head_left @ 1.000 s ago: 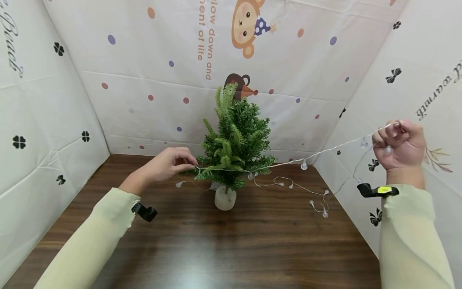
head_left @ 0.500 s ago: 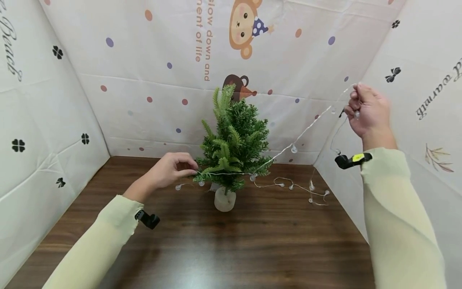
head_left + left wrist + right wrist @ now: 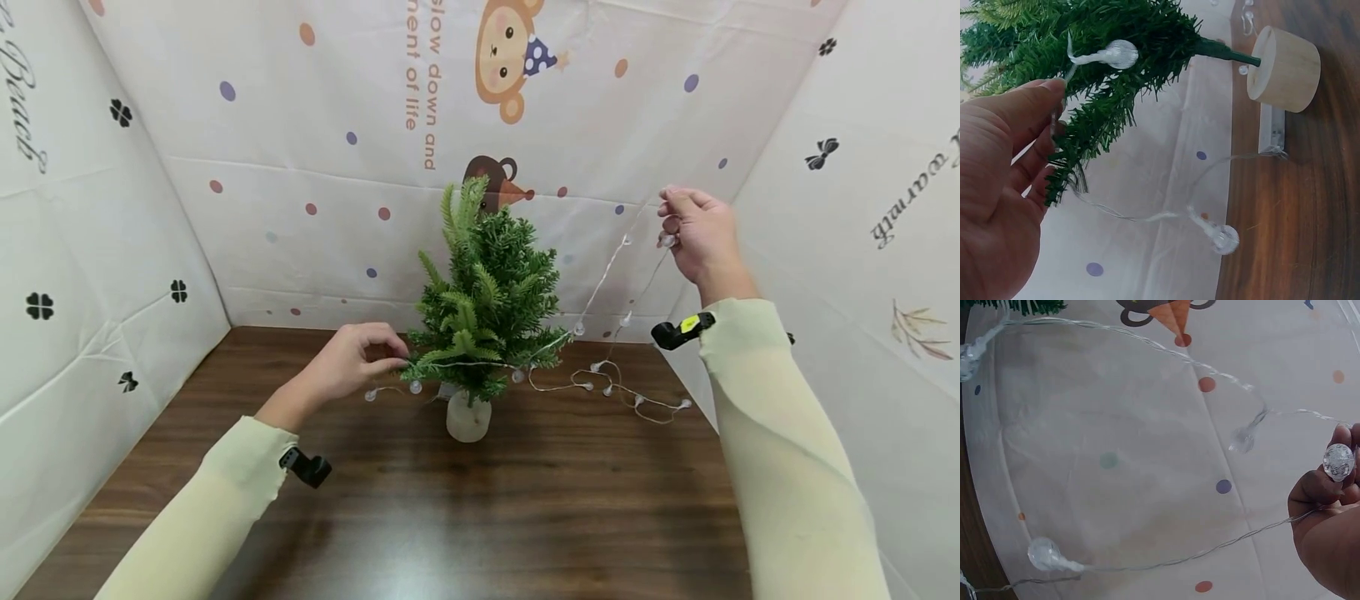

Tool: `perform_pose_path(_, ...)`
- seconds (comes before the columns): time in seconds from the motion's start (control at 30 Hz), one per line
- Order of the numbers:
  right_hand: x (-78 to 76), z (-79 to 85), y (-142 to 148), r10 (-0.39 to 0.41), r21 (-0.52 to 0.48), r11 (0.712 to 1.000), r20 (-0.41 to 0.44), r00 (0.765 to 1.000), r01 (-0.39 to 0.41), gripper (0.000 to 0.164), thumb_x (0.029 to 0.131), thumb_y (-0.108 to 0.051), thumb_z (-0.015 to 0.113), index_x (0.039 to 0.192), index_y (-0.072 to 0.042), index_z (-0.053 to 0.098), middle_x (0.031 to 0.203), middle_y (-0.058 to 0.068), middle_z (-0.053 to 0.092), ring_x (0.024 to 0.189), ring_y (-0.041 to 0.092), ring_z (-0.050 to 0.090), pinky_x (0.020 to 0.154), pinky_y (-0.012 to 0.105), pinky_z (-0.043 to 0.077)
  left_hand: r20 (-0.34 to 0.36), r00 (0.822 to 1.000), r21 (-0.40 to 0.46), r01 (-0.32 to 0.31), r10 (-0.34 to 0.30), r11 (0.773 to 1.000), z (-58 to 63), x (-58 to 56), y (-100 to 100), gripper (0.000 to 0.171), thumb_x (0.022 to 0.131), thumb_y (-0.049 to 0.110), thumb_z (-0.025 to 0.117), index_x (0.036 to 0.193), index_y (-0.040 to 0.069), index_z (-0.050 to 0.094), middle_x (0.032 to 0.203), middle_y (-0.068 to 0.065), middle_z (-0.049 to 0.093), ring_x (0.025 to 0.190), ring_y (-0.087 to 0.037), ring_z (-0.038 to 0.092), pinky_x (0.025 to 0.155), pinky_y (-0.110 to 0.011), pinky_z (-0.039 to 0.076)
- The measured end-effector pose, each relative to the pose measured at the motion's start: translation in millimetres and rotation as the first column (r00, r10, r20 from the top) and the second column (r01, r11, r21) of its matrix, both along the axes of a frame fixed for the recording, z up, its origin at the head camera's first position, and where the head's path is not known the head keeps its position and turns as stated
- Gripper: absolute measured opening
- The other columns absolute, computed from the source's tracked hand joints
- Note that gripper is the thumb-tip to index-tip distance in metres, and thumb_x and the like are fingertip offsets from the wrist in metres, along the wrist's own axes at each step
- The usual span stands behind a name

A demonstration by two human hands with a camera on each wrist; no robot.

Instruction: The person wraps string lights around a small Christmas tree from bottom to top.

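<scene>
1. Head view: I see a small artificial fir tree [image 3: 498, 292] upright on the table [image 3: 525, 508], the string lights [image 3: 579, 328] crossing the front of its low branches.
2. The left hand [image 3: 352, 354] is nearly closed, thumb and fingertips pinching the wire at a low branch tip. If that pinch loosens, I judge the wire could slip off the tip, since I see nothing else securing it there.
3. The right hand [image 3: 701, 233], raised right of the tree and apart from it, pinches the wire with its fingers drawn in, a clear bulb [image 3: 1339, 461] against them. That bulb could snag on the fingers.
4. The spare length hangs from this hand into loops on the table; those could tangle if lifted together.
5. A hard pull might tip the tree, its wooden base [image 3: 1291, 69] being narrow, or drag the pale box [image 3: 1271, 130], perhaps a battery case, just beside it.
</scene>
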State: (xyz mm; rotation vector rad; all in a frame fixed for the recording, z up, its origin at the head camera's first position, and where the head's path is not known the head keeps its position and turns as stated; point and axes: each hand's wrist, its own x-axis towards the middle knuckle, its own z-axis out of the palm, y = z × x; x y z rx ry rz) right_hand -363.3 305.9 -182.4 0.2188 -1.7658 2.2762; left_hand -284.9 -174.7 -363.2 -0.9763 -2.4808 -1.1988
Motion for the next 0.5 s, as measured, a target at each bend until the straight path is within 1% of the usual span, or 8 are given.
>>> perform_pose_path(0.17, -1.7, -8.3, 2, -0.009, 0.086, 0.996, 0.047, 0.999, 0.005, 0.013, 0.098, -0.019, 0.07, 0.093, -0.008, 0.075, 0.073, -0.001, 0.062, 0.059, 0.011, 0.042, 0.049, 0.024, 0.037, -0.027, 1.0, -0.009, -0.011, 0.011, 1.0, -3.1, 1.1, -1, 0.013, 0.091, 0.01, 0.078, 0.098, 0.02, 0.076, 0.098, 0.005, 0.071, 0.087, -0.009, 0.068, 0.076, -0.026, 0.059)
perform_pose_path(0.23, -1.1, -13.0, 5, -0.009, 0.124, 0.992, 0.072, 0.997, 0.0, 0.014, 0.098, -0.02, 0.07, 0.094, -0.009, 0.076, 0.074, -0.001, 0.062, 0.06, 0.011, 0.042, 0.05, 0.024, 0.037, -0.058, 0.998, -0.006, -0.023, 0.023, 1.0, -3.3, 2.0, -1, 0.013, 0.091, 0.009, 0.078, 0.098, 0.02, 0.076, 0.097, 0.005, 0.071, 0.087, -0.008, 0.068, 0.076, -0.026, 0.059)
perform_pose_path(0.3, 0.0, -18.2, 8, -0.01, 0.161, 0.987, 0.088, 0.996, -0.005, 0.014, 0.099, -0.021, 0.07, 0.094, -0.009, 0.077, 0.074, -0.002, 0.061, 0.061, 0.011, 0.042, 0.05, 0.023, 0.038, -0.1, 0.994, 0.021, -0.053, 0.054, 0.998, -1.1, 5.3, 1, 0.012, 0.091, 0.008, 0.078, 0.098, 0.019, 0.076, 0.097, 0.005, 0.071, 0.085, -0.008, 0.067, 0.074, -0.025, 0.058)
perform_pose_path(0.33, 1.1, -20.8, 9, -0.012, 0.184, 0.983, 0.095, 0.995, -0.005, 0.014, 0.099, -0.021, 0.07, 0.093, -0.01, 0.076, 0.074, -0.002, 0.061, 0.06, 0.011, 0.042, 0.05, 0.023, 0.038, -0.133, 0.987, 0.049, -0.08, 0.086, 0.996, 0.9, 8.2, 3, 0.011, 0.092, 0.008, 0.077, 0.098, 0.018, 0.076, 0.096, 0.004, 0.072, 0.086, -0.007, 0.066, 0.074, -0.024, 0.057)
perform_pose_path(0.4, 3.2, -26.1, 11, -0.011, 0.233, 0.972, 0.103, 0.995, -0.013, 0.015, 0.1, -0.022, 0.068, 0.092, -0.012, 0.076, 0.073, -0.003, 0.061, 0.06, 0.01, 0.042, 0.051, 0.023, 0.038, -0.204, 0.965, 0.145, -0.136, 0.164, 0.98, 6.7, 16.3, 9, 0.012, 0.094, 0.007, 0.075, 0.101, 0.016, 0.076, 0.096, 0.003, 0.071, 0.084, -0.005, 0.063, 0.071, -0.021, 0.053)
perform_pose_path(0.43, 4.4, -28.8, 11, -0.011, 0.257, 0.966, 0.104, 0.994, -0.016, 0.015, 0.1, -0.022, 0.068, 0.091, -0.013, 0.076, 0.073, -0.004, 0.061, 0.059, 0.01, 0.042, 0.051, 0.023, 0.037, -0.248, 0.946, 0.212, -0.156, 0.207, 0.965, 11.1, 21.9, 15, 0.012, 0.094, 0.006, 0.073, 0.103, 0.014, 0.076, 0.096, 0.002, 0.071, 0.084, -0.006, 0.062, 0.071, -0.02, 0.051)
perform_pose_path(0.47, 5.6, -31.6, 10, -0.011, 0.281, 0.96, 0.101, 0.995, -0.018, 0.016, 0.1, -0.022, 0.068, 0.09, -0.013, 0.076, 0.072, -0.004, 0.061, 0.058, 0.009, 0.042, 0.051, 0.023, 0.037, -0.297, 0.921, 0.291, -0.163, 0.251, 0.943, 16.2, 28.2, 22, 0.012, 0.095, 0.004, 0.071, 0.105, 0.01, 0.075, 0.095, -0.001, 0.07, 0.084, -0.008, 0.06, 0.072, -0.019, 0.05)
perform_pose_path(0.5, 7.3, -34.7, 9, -0.012, 0.314, 0.949, 0.101, 0.995, -0.021, 0.016, 0.1, -0.024, 0.068, 0.089, -0.015, 0.075, 0.072, -0.005, 0.061, 0.058, 0.009, 0.042, 0.051, 0.023, 0.037, -0.364, 0.885, 0.372, -0.147, 0.29, 0.917, 22.1, 35.2, 32, 0.013, 0.095, 0.003, 0.069, 0.106, 0.006, 0.074, 0.095, -0.006, 0.069, 0.084, -0.011, 0.06, 0.073, -0.019, 0.05)
